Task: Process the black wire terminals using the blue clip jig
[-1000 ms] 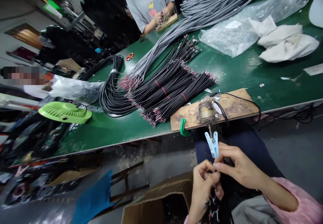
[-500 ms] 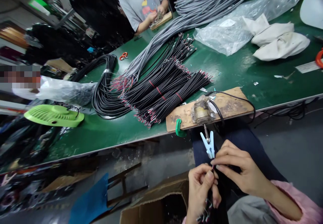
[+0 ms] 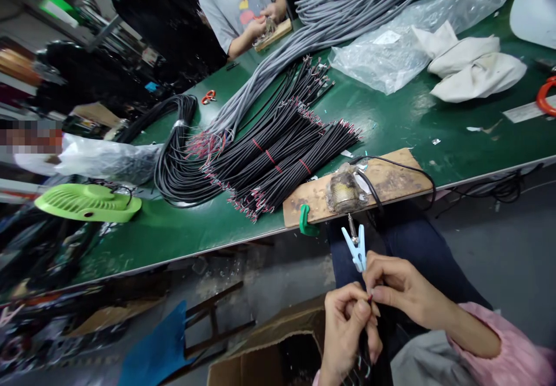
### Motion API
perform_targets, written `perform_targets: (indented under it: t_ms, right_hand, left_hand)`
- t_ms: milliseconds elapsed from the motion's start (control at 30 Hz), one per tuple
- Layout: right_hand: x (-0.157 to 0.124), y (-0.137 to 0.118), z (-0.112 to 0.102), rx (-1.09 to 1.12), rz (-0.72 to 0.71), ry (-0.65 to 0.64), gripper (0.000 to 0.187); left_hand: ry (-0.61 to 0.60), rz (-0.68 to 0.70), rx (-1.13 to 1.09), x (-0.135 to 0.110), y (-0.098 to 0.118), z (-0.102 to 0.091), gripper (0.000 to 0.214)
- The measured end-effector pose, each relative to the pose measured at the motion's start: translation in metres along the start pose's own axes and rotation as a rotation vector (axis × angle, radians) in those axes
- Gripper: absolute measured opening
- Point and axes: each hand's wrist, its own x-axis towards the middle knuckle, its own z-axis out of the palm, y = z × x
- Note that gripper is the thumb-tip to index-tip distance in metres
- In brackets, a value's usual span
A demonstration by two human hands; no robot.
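Low in front of me, my left hand (image 3: 347, 328) is closed on a black cable (image 3: 364, 348), with several pale stripped ends showing below its fingers. Pinched at the cable's upper end, my right hand (image 3: 402, 287) grips the thin wires; a bit of red wire (image 3: 370, 298) shows between the two hands. Just above the fingers hangs a light-blue clothespin (image 3: 358, 252). It sits at the tip of a metal shaft (image 3: 353, 229) that sticks out of a small grimy motor (image 3: 345, 192).
The motor sits on a wooden board (image 3: 397, 171), with a green clamp (image 3: 304, 219) at the table edge. Black cable bundles (image 3: 278, 148), grey cables (image 3: 278, 64) and a green fan (image 3: 87, 201) lie on the table. A cardboard box (image 3: 264, 348) stands below. Another person (image 3: 238, 3) works across the table.
My right hand has drawn back slightly downward and its fingers have closed closer to the left hand, at the wire end. The left hand stays nearly in place. The view has shifted slightly.
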Motion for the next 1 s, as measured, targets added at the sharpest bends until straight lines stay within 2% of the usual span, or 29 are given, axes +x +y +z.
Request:
perform_targets:
  t_ms: [100,233,333,500,600,800,900,1000]
  right_hand:
    - [0.000,0.004,0.000,0.089,0.057,0.021,0.028]
    - [0.000,0.004,-0.002,-0.069,-0.038,0.133,0.023]
    - [0.000,0.003,-0.001,-0.116,-0.124,0.133,0.017]
    - [0.003,-0.002,0.002,-0.171,-0.191,0.113,0.013]
    - [0.003,-0.006,0.002,-0.253,-0.246,0.093,0.013]
    - [0.001,-0.009,0.005,-0.412,-0.284,0.130,0.013]
    - [0.001,-0.008,0.005,-0.485,-0.431,0.165,0.016]
    - [-0.001,-0.006,0.004,-0.561,-0.543,0.132,0.023]
  left_hand:
    - [-0.018,-0.002,0.039,0.002,0.008,0.002,0.010]
    - [-0.009,0.013,0.034,0.003,0.006,-0.002,0.017]
    - [-0.021,0.015,-0.012,0.002,0.000,-0.005,0.026]
    - [-0.050,-0.088,-0.037,0.004,-0.001,-0.001,0.036]
    - [-0.041,-0.119,-0.018,0.005,0.002,0.001,0.037]
    - [0.036,-0.090,0.041,0.005,0.001,0.002,0.035]
    - [0.066,-0.092,0.031,0.005,-0.003,0.000,0.035]
    - [0.087,-0.057,0.008,0.004,-0.007,-0.004,0.035]
